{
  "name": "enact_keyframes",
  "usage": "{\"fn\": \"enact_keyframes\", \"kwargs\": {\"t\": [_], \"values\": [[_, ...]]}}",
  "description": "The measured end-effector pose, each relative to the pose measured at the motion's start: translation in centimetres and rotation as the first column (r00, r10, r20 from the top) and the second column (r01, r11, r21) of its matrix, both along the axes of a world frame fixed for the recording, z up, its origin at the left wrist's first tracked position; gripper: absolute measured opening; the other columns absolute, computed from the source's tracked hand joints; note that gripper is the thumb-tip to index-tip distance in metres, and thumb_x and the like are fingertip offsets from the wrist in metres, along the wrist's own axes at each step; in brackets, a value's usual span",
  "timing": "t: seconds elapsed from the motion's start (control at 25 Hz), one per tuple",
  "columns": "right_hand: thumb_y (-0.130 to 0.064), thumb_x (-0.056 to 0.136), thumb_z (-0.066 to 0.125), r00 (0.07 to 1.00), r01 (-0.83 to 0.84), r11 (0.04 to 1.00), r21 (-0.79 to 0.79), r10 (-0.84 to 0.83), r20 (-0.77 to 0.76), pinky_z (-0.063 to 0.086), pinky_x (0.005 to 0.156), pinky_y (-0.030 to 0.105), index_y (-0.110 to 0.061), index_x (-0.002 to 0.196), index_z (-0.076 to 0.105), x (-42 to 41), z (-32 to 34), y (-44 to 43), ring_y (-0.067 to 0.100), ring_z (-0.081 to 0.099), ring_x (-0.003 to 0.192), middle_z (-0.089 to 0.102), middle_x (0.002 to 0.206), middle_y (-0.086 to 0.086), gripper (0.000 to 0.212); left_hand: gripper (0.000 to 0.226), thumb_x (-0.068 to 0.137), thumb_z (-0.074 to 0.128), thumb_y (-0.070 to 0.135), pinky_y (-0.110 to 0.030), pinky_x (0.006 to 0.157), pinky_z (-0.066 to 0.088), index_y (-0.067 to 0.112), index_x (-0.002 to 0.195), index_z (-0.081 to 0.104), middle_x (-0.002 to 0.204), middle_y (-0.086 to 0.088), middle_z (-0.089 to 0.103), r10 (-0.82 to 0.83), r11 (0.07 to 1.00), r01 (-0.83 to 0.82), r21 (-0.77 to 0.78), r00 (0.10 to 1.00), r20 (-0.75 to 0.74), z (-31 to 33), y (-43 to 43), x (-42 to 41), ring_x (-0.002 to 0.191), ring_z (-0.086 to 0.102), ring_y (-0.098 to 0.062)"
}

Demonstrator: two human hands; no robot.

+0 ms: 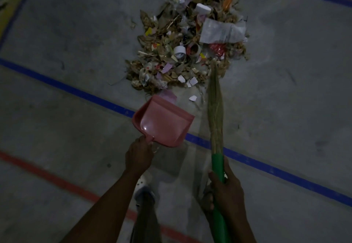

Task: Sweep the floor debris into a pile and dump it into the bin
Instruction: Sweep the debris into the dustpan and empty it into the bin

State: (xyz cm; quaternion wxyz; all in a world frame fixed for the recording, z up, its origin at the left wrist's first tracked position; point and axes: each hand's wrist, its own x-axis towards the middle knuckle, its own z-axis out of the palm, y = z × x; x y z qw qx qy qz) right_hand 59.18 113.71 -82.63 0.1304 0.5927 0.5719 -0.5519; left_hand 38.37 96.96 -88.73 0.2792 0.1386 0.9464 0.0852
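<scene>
While the left hand [139, 157] curls round the short handle of the pink dustpan [163, 122], the pan's open mouth points ahead of that grip, close to the near edge of the debris pile [188, 39]. The right hand [226, 191] is wrapped round the green handle of the broom [215, 109], whose straw bristles reach forward from the grip into the pile's near right edge. Leaves, paper scraps and a clear plastic bag [222, 31] lie heaped well beyond both hands. A blue floor line [57, 82] crosses just ahead of both grips, passing under the pan.
</scene>
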Motion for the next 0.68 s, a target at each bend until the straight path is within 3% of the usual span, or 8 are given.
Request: {"fn": "enact_keyframes", "kwargs": {"t": [0.24,0.32,0.4,0.48,0.52,0.6,0.68], "values": [[-0.029,0.097,0.064,0.997,-0.050,0.998,-0.032,0.048,-0.053,0.049,0.041,0.026,-0.062,0.136,0.031,-6.7,0.5,-7.7,0.019,0.063,0.047,0.068,0.075,0.008,0.061,0.027,0.088,0.054,0.021,-0.046,0.081,0.051,0.007,0.111,0.053,0.111,-0.016,0.060,0.144,0.984,-0.143,-0.104,0.990,0.004,-2.6,-6.3,-6.1,0.106,0.057,-0.036],[-0.036,0.096,0.064,0.976,-0.194,0.980,-0.043,0.189,-0.110,0.058,0.055,0.034,-0.070,0.131,0.037,-10.9,0.3,-12.7,0.017,0.065,0.061,0.070,0.084,0.000,0.056,0.032,0.091,0.054,0.024,-0.048,0.085,0.048,0.005,0.116,0.052,0.116,-0.018,0.058,0.257,0.954,-0.260,-0.149,0.966,-0.037,-2.5,-9.9,-9.1,0.112,0.055,-0.037],[-0.046,0.090,0.064,0.945,-0.300,0.953,-0.036,0.291,-0.151,0.060,0.072,0.032,-0.079,0.128,0.030,-16.3,-1.2,-17.7,0.007,0.065,0.074,0.072,0.100,-0.005,0.061,0.036,0.092,0.054,0.024,-0.050,0.089,0.045,0.002,0.119,0.050,0.119,-0.020,0.057,0.370,0.908,-0.381,-0.176,0.924,-0.091,-2.8,-14.6,-12.5,0.116,0.053,-0.039],[-0.039,0.092,0.064,0.888,-0.422,0.905,-0.051,0.401,-0.226,0.051,0.072,0.011,-0.064,0.141,0.026,-22.3,-4.4,-22.1,-0.011,0.062,0.076,0.068,0.106,-0.016,0.066,0.035,0.092,0.054,0.021,-0.051,0.090,0.045,0.000,0.120,0.050,0.119,-0.023,0.056,0.439,0.866,-0.459,-0.200,0.888,-0.137,-4.0,-19.7,-15.7,0.115,0.053,-0.041],[-0.034,0.095,0.063,0.855,-0.486,0.871,-0.071,0.457,-0.243,0.047,0.073,0.008,-0.055,0.147,0.025,-25.5,-6.4,-23.9,-0.014,0.061,0.081,0.064,0.110,-0.019,0.068,0.035,0.092,0.054,0.021,-0.052,0.090,0.045,-0.001,0.119,0.051,0.118,-0.023,0.057,0.457,0.850,-0.482,-0.212,0.876,-0.156,-4.7,-22.3,-17.3,0.114,0.053,-0.042],[-0.032,0.095,0.064,0.860,-0.494,0.860,-0.131,0.461,-0.217,0.055,0.076,0.026,-0.044,0.153,0.031,-31.4,-10.2,-26.2,0.005,0.067,0.088,0.069,0.113,-0.008,0.068,0.035,0.092,0.054,0.022,-0.052,0.088,0.045,-0.001,0.119,0.050,0.117,-0.024,0.056,0.469,0.838,-0.497,-0.224,0.867,-0.167,-6.1,-27.1,-19.7,0.112,0.054,-0.043],[-0.030,0.091,0.066,0.939,-0.341,0.920,-0.195,0.324,-0.111,0.061,0.066,0.040,-0.042,0.148,0.042,-34.9,-12.4,-27.4,0.022,0.069,0.072,0.073,0.095,0.007,0.063,0.036,0.094,0.053,0.026,-0.052,0.086,0.046,0.000,0.118,0.049,0.115,-0.025,0.056,0.444,0.861,-0.470,-0.196,0.881,-0.160,-6.7,-30.4,-21.3,0.110,0.054,-0.044]]}}
